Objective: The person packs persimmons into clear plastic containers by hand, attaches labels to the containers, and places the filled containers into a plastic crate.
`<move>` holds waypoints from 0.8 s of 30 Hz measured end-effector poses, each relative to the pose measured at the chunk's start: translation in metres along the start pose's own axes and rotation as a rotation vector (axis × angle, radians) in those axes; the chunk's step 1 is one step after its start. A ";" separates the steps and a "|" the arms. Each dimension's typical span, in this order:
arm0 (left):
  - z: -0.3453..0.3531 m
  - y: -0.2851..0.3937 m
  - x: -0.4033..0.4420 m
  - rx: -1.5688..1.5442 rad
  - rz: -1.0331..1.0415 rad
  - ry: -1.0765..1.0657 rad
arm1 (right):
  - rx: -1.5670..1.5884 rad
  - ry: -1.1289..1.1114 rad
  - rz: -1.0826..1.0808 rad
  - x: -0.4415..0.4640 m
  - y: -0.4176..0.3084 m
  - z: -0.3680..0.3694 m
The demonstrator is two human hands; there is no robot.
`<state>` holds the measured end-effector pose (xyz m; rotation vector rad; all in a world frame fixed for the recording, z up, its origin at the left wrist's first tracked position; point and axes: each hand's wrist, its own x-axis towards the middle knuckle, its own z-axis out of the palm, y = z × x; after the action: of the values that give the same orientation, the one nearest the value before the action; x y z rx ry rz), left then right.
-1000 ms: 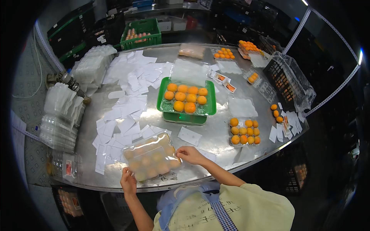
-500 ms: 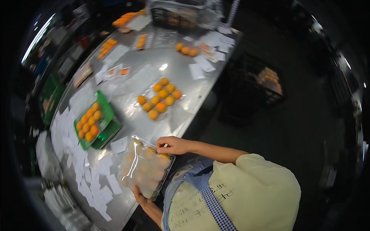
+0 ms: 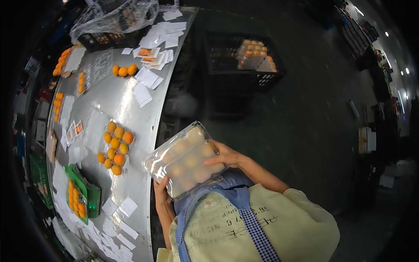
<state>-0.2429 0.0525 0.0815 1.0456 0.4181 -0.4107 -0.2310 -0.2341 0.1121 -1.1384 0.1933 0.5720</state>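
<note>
A clear plastic clamshell box is held up in front of my body, beside the table edge. Round yellow-orange fruit shows dimly through a whitish sheet under its lid. My left hand grips the box's near left edge, thumb on top. At the right side, my right hand is closed round the edge with its thumb over the lid. The fingers beneath the box are hidden. Left of it on the table, an open tray of orange fruit lies closest to the box.
A metal table runs along the left. On it stand a green scale bearing a fruit tray, loose white papers, several oranges and a plastic-covered crate. Right of the table, a black crate holds packed fruit boxes.
My view and body have turned right, away from the table. The clamshell box has swung off the table edge, and my right hand has shifted from its top edge to its right side.
</note>
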 end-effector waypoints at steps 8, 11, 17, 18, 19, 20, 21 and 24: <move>0.086 0.028 0.125 0.205 -0.216 -0.225 | 0.241 0.253 -0.072 0.016 -0.030 -0.074; 0.140 0.013 0.181 0.274 -0.209 -0.332 | 0.285 0.495 -0.078 -0.007 -0.039 -0.107; 0.228 -0.019 0.269 0.607 -0.254 -0.285 | 0.363 0.990 -0.077 -0.085 -0.007 -0.176; 0.243 -0.026 0.280 0.618 -0.259 -0.279 | 0.383 1.083 -0.106 -0.098 0.008 -0.188; 0.258 -0.034 0.290 0.629 -0.263 -0.273 | 0.402 1.177 -0.133 -0.112 0.022 -0.201; 0.274 -0.042 0.299 0.640 -0.276 -0.255 | 0.470 1.217 -0.119 -0.127 0.031 -0.215; 0.290 -0.052 0.307 0.649 -0.286 -0.238 | 0.472 1.277 -0.098 -0.141 0.041 -0.227; 0.328 -0.098 0.337 0.667 -0.308 -0.147 | 0.486 1.394 -0.086 -0.182 0.068 -0.281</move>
<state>0.0368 -0.3243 -0.0211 1.5892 0.3129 -0.9380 -0.3810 -0.5265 0.0173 -0.8767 1.3857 -0.4325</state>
